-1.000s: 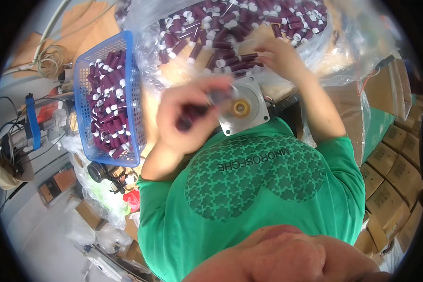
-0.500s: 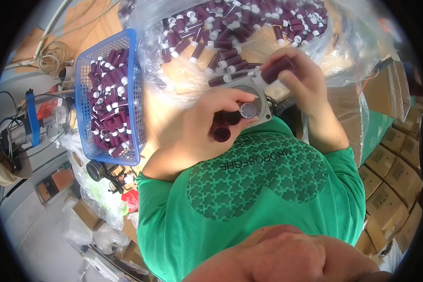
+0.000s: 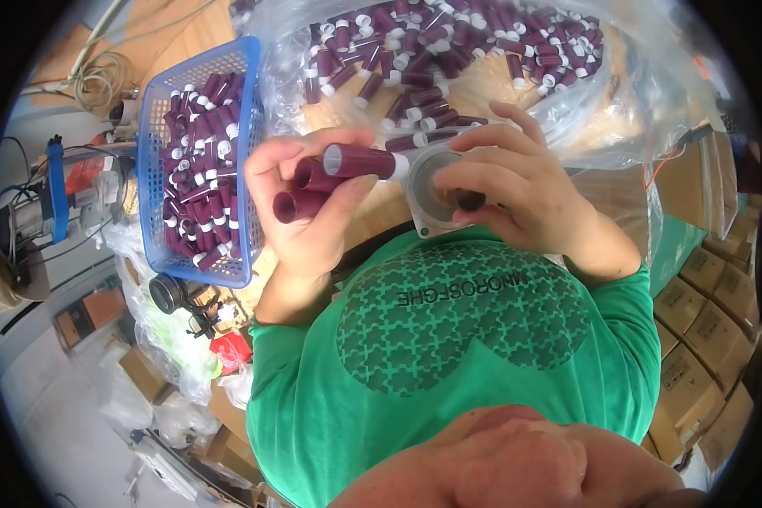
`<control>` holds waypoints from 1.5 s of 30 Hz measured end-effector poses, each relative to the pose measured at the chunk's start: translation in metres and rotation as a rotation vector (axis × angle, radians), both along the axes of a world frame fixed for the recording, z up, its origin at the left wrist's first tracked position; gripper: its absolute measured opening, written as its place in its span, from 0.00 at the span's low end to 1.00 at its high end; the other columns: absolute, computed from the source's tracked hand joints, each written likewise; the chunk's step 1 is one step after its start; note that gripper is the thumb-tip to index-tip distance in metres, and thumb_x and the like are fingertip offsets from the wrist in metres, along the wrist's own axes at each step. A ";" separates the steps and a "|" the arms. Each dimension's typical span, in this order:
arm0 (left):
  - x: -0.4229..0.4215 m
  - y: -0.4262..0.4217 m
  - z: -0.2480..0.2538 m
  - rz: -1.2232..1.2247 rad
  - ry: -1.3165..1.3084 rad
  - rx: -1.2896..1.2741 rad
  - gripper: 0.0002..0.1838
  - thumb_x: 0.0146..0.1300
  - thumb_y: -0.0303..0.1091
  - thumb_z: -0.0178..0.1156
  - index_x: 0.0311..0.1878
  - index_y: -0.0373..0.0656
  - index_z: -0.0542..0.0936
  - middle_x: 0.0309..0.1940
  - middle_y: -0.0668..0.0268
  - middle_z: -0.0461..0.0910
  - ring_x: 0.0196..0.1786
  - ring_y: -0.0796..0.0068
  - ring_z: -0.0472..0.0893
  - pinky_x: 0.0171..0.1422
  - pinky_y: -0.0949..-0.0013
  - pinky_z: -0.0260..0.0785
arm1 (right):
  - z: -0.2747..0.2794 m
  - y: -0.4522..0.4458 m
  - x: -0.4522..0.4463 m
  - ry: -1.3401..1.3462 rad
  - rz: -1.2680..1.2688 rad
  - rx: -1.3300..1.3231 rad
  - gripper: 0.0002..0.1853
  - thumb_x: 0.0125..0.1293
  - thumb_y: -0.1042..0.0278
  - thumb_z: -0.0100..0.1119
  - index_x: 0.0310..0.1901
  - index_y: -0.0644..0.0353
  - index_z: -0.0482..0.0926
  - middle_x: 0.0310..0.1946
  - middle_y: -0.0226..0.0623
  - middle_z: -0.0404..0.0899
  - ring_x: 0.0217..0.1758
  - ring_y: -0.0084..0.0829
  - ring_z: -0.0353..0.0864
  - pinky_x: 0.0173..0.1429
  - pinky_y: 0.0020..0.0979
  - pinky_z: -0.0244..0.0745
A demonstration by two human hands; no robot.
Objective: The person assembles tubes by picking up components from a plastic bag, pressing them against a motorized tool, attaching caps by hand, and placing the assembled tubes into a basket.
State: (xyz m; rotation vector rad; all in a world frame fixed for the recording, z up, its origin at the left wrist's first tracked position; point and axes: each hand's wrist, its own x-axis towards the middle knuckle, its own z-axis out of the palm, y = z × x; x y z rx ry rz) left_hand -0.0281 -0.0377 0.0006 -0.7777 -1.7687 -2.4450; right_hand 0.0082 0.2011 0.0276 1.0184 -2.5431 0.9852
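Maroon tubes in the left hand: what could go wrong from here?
Slipping: the left hand holds three maroon tubes at once, at differing angles, so one might slide out.

Pinching: the right hand has its fingers over the metal plate; if any part there turns, fingertips could catch.

Knocking: loose tubes lie just beyond the plate, near the right hand, and might get bumped.

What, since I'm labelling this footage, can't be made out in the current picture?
All in the head view:
Right hand: its fingers hide most of a dark piece.
Metal plate: that hand covers its middle.
Left hand: the thumb hides the far end of the lowest tube.
Basket: piled tubes bury its floor.
Boxes: print too small to read.
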 end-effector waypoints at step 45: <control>0.002 0.039 0.046 -0.711 0.506 -0.235 0.12 0.58 0.24 0.64 0.47 0.38 0.78 0.45 0.57 0.83 0.50 0.63 0.83 0.68 0.55 0.63 | -0.004 0.021 0.014 -0.686 0.472 -0.384 0.14 0.57 0.62 0.68 0.39 0.60 0.79 0.25 0.39 0.77 0.25 0.40 0.76 0.28 0.35 0.67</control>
